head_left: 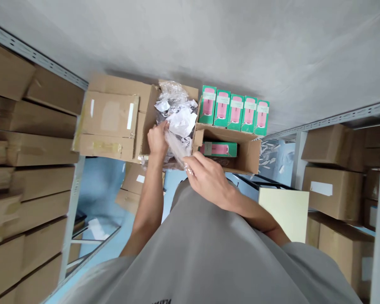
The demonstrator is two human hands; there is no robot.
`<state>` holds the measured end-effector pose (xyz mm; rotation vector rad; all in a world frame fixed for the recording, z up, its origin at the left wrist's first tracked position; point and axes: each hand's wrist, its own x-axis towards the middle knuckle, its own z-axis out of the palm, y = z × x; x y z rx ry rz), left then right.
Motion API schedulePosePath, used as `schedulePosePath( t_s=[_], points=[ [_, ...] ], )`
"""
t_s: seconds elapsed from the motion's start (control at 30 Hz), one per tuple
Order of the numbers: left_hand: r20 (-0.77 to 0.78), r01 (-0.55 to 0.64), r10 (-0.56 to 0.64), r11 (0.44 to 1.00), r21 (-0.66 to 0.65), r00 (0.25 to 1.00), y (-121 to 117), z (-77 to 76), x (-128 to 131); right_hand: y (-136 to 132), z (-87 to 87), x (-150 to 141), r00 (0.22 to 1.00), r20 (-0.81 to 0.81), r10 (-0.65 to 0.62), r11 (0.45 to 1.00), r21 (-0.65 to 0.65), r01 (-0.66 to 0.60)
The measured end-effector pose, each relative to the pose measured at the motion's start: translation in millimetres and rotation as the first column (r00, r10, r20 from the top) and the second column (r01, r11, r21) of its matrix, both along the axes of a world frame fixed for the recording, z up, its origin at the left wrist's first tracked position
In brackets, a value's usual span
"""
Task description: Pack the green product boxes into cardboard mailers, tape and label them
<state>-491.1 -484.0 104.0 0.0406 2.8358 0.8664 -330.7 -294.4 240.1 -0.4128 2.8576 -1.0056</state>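
Observation:
My left hand [157,139] is closed on crumpled clear plastic wrapping [175,113] that fills an open cardboard box [147,114]. My right hand [209,177] pinches the lower end of the same plastic, near my chest. Just right of it, a smaller open cardboard box [248,154] holds one green and pink product carton [218,149] lying flat. A row of several matching green and pink cartons [234,110] stands upright behind that box.
Metal shelving [72,198] stacked with closed cardboard boxes [34,139] lines the left side. More boxes sit on shelves at the right [332,185]. A pale yellow board [285,211] stands right of my arm. The floor below is blue.

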Motion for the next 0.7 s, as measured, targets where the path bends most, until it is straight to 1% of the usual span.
schedulePosePath(
  t_s=[0.07,0.13,0.23,0.3,0.33,0.37,0.43,0.5,0.53,0.6,0.7],
  points=[
    [-0.103,-0.039,0.045,0.998,0.056,0.994,-2.5,13.2,5.0,23.2,6.8,1.6,0.992,-0.005,-0.128,0.986,-0.107,0.127],
    [-0.172,-0.031,0.061,0.985,0.168,0.983,-2.8,34.1,13.4,52.7,10.8,4.4,0.955,0.016,-0.297,0.936,-0.192,0.295],
    [-0.152,0.024,0.035,0.929,0.37,0.988,8.7,71.1,32.8,100.7,8.8,13.9,0.835,0.056,-0.548,0.801,-0.251,0.543],
    [-0.097,0.077,-0.034,0.87,0.487,0.995,26.7,90.4,47.9,127.4,3.1,23.7,0.751,0.087,-0.654,0.713,-0.26,0.651],
    [-0.065,0.104,-0.083,0.842,0.53,0.994,38.3,96.3,55.2,137.5,-0.6,29.0,0.718,0.114,-0.687,0.678,-0.256,0.689],
    [-0.035,0.124,-0.126,0.818,0.562,0.991,50.8,99.4,61.8,145.3,-4.5,34.2,0.691,0.152,-0.707,0.649,-0.249,0.719],
    [0.01,0.134,-0.175,0.791,0.597,0.985,75.7,97.3,72.2,154.6,-12.7,43.5,0.649,0.235,-0.723,0.604,-0.241,0.76],
    [0.03,0.113,-0.166,0.783,0.612,0.986,94.9,88.1,77.4,159.0,-19.6,50.4,0.625,0.288,-0.726,0.578,-0.237,0.781],
    [0.036,0.105,-0.16,0.782,0.614,0.986,100.9,82.8,78.0,160.4,-21.9,53.0,0.615,0.295,-0.732,0.568,-0.235,0.789],
    [0.044,0.114,-0.177,0.787,0.606,0.983,105.4,73.8,75.8,162.8,-23.9,56.5,0.584,0.287,-0.76,0.537,-0.231,0.812],
    [0.035,0.197,-0.257,0.814,0.546,0.966,101.1,67.3,69.9,163.5,-21.3,58.3,0.531,0.293,-0.795,0.477,-0.239,0.846]
  ],
)
